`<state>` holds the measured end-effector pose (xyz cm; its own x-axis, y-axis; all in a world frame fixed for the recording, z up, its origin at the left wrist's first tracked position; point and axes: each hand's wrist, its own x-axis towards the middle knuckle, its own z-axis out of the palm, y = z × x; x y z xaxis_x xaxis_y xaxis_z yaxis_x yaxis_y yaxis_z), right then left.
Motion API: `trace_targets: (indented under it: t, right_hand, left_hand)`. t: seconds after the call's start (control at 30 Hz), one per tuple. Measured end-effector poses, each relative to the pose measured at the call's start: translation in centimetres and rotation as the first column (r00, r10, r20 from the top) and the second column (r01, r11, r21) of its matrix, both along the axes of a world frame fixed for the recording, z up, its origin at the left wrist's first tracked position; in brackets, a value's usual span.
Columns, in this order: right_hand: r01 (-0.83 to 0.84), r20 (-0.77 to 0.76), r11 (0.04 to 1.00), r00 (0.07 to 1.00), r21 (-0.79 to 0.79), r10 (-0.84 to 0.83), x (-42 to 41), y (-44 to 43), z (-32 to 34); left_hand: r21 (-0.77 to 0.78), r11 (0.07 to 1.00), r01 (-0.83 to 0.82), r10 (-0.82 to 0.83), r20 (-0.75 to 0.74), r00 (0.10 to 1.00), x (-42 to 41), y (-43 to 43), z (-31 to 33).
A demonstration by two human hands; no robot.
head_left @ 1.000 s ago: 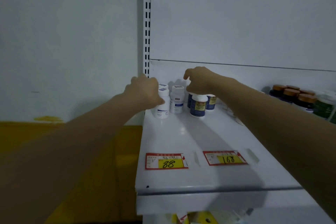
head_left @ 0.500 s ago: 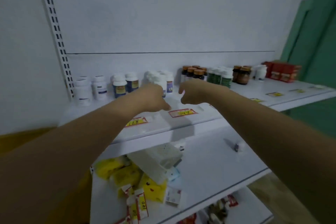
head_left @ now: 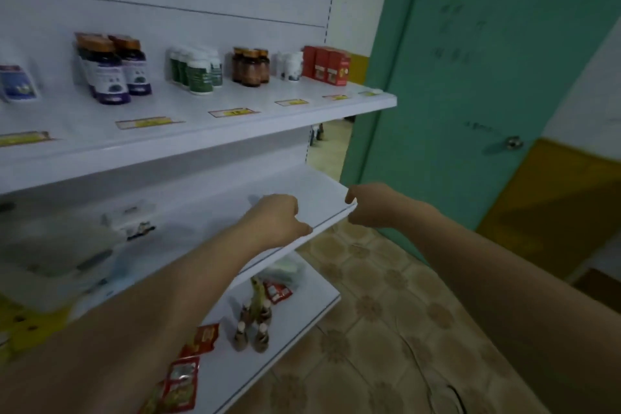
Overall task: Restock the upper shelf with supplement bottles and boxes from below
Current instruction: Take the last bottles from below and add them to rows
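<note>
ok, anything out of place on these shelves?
Upper shelf looks orderly: bottles upright, red boxes squared at the right end. The lowest shelf is messy: red sachets lie scattered near its front edge, beside small brown bottles. The pile on the middle shelf's left is too blurred to judge.

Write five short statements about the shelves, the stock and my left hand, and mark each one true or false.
1. The red boxes stand at the right end of the upper shelf. True.
2. The left hand holds a green-label bottle. False: its fingers are curled with no bottle in them; the green-label bottles stand on the upper shelf.
3. The brown bottles stand between the green-label bottles and the white bottles. True.
4. The door is red. False: it is green.
5. The lowest shelf holds red packets. True.
</note>
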<state>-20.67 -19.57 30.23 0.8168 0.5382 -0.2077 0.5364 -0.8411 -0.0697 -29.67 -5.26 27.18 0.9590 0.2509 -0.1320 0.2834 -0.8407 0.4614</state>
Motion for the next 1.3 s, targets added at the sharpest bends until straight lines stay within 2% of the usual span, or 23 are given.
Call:
trace_targets:
  t: [0.1,0.2,0.27,0.37,0.5,0.7,0.87,1.13,1.3]
  right_hand:
    - [0.035,-0.06,0.999,0.998,-0.011,-0.036,3.7,-2.3,-3.9]
    - [0.035,-0.087,0.999,0.995,-0.027,-0.037,7.9,-2.4,-7.7]
    - [0.016,-0.093,0.999,0.995,-0.035,-0.019,10.8,-1.7,-10.2]
    - [-0.021,-0.183,0.999,0.983,-0.048,0.012,14.6,0.2,-13.5]
    - [-0.087,-0.237,0.996,0.968,-0.014,0.081,19.8,2.9,-16.6]
    - [-0.224,-0.288,0.974,0.934,-0.013,0.211,26.6,8.4,-21.3]
    - [-0.354,-0.285,0.933,0.89,0.061,0.356,31.2,14.0,-25.0]
    - [-0.432,-0.194,0.849,0.844,0.305,0.5,34.6,24.6,-27.4]
    - [-0.466,-0.23,0.828,0.809,0.311,0.541,33.6,27.8,-30.5]
  left_hand:
    - [-0.033,0.999,-0.025,0.023,-0.076,0.997,3.2,-1.5,-4.4]
    - [-0.041,0.997,-0.065,0.061,-0.092,0.994,7.4,-1.2,-8.1]
    - [-0.059,0.994,-0.095,0.089,-0.087,0.992,10.3,-0.4,-10.4]
    - [-0.085,0.985,-0.152,0.138,-0.152,0.979,13.6,1.1,-13.3]
    - [-0.083,0.957,-0.277,0.259,-0.182,0.949,18.2,3.7,-15.9]
    - [-0.097,0.872,-0.479,0.459,-0.175,0.871,23.6,6.9,-19.7]
    - [-0.066,0.762,-0.644,0.625,-0.186,0.758,27.3,9.0,-22.8]
    - [-0.01,0.649,-0.76,0.742,-0.208,0.637,29.6,10.8,-27.0]
    - [0.009,0.598,-0.802,0.78,-0.237,0.579,27.5,11.4,-29.1]
